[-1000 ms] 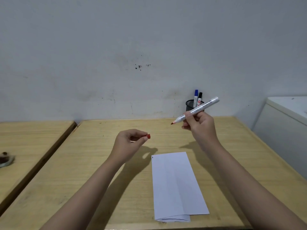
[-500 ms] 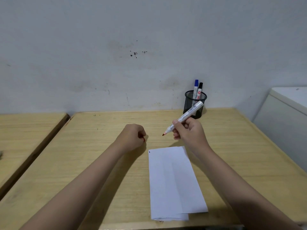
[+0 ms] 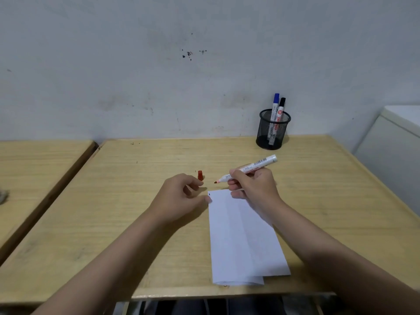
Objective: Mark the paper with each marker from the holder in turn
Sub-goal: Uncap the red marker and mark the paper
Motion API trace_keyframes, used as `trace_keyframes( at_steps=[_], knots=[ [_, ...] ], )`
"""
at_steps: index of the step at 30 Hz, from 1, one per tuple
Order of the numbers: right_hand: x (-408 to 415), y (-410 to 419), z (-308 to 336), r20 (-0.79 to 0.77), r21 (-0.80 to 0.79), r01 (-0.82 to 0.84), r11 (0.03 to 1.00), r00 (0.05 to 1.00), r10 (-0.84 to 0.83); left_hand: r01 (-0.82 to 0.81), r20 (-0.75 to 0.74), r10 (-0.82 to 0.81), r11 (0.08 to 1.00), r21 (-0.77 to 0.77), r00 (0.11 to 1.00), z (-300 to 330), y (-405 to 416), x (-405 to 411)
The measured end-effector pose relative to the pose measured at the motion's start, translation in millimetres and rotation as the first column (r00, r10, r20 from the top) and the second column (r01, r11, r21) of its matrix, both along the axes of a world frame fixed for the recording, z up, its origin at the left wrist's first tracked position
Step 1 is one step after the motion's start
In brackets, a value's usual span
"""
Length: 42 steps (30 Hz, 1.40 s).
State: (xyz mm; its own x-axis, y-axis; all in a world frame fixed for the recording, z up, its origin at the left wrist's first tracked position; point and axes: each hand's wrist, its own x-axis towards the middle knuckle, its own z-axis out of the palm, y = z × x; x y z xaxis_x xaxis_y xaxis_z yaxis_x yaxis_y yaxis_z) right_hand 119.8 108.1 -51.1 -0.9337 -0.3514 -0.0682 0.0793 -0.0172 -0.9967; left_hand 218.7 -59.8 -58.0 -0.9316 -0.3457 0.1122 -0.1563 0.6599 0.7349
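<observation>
A folded white paper (image 3: 243,242) lies on the wooden table (image 3: 318,201), with a small dark mark at its top left corner. My right hand (image 3: 252,187) grips an uncapped red marker (image 3: 250,168), tip pointing left just above the paper's top edge. The red cap (image 3: 200,175) stands on the table just beyond my left hand (image 3: 181,194), whose fingers are loosely apart and hold nothing; its lower finger touches the paper's top left corner. A black mesh holder (image 3: 272,130) at the back holds a blue marker (image 3: 275,105) and a black marker (image 3: 281,108).
A second wooden table (image 3: 34,169) stands to the left across a narrow gap. A white cabinet (image 3: 393,151) sits at the right. A grey wall rises right behind the holder.
My left hand has set the red cap down on the table and let go. My right hand has lowered the marker toward the paper's top edge.
</observation>
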Motion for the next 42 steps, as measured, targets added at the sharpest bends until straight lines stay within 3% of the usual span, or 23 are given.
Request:
trace_keyframes(
  at_steps=[11, 35, 39, 42],
  knots=[
    [6, 0, -22, -0.145, 0.092, -0.056, 0.994, 0.987, 0.069, 0.148, 0.188, -0.100, 0.954, -0.260, 0.977, -1, -2, -5],
    [8, 1, -25, -0.234, 0.228, -0.068, 0.971, 0.964, 0.123, 0.124, 0.168, -0.087, 0.966, -0.227, 0.982, -1, -4, -6],
    [7, 2, -24, -0.219, 0.218, -0.085, 0.972, 0.966, 0.134, 0.127, 0.165, -0.090, 0.966, -0.226, 0.982, -1, -4, -7],
    [7, 2, -25, -0.175, 0.125, -0.072, 0.990, 0.980, 0.093, 0.125, 0.158, -0.091, 0.967, -0.222, 0.983, -2, -4, -7]
  ],
)
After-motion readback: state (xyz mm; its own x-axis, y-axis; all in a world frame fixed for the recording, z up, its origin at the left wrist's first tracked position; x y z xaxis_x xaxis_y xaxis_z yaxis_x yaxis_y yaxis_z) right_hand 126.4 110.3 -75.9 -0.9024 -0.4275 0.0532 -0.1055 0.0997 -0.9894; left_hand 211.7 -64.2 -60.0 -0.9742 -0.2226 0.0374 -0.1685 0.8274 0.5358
